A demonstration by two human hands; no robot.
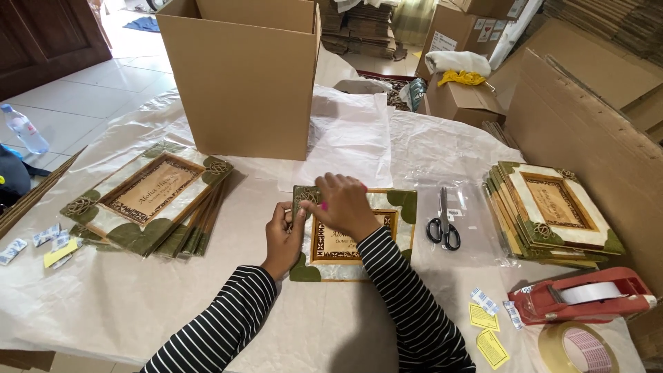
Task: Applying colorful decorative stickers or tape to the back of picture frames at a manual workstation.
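The left hand [283, 231] gripped the left edge of a decorated wooden plaque [356, 238] lying flat on the paper-covered table [124, 304]. The right hand [343, 204] rested on the plaque's upper left corner, fingers curled down against it. Scissors [442, 224] lay just to its right, a cardboard box [242, 76] behind.

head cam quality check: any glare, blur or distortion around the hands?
Head view: soft, even daylight, with only faint shadows under the left hand and right hand. The hands look slightly motion-blurred, while the green-cornered wooden plaque beneath them stays sharp. There is mild glare on the clear plastic sheet under the black-handled scissors. Wide-angle bowing shows at the edges.
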